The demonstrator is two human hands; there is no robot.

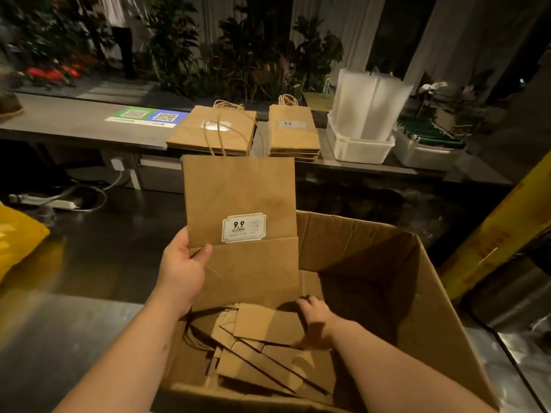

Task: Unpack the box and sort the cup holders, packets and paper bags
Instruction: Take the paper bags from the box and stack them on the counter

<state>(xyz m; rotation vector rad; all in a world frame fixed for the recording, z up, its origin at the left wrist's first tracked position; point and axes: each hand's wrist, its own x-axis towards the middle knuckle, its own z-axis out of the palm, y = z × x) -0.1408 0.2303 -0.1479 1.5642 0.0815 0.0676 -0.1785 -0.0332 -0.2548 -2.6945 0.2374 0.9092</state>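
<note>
1. A flat brown kraft paper bag with a white "9.9" label [238, 204] is held upright over the open brown cardboard box [432, 308], pinched at its left edge by the left hand [182, 269].
2. The right hand [313, 317] is laid on the loose brown bags [262, 362] inside the box; a grip cannot be confirmed.
3. The labelled stack of brown bags [293, 135] on the grey counter [74, 120] lies straight ahead, slightly right; the left hand is judged better placed.

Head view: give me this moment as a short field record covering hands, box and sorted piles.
left hand: holds a flat paper bag with a 9.9 label upright above the box
right hand: inside box, fingers curled over edge of a loose bag
box contents: more flat bags piled inside
counter: larger bag stack and smaller bag stack, side by side
beside stacks: white tub
</note>
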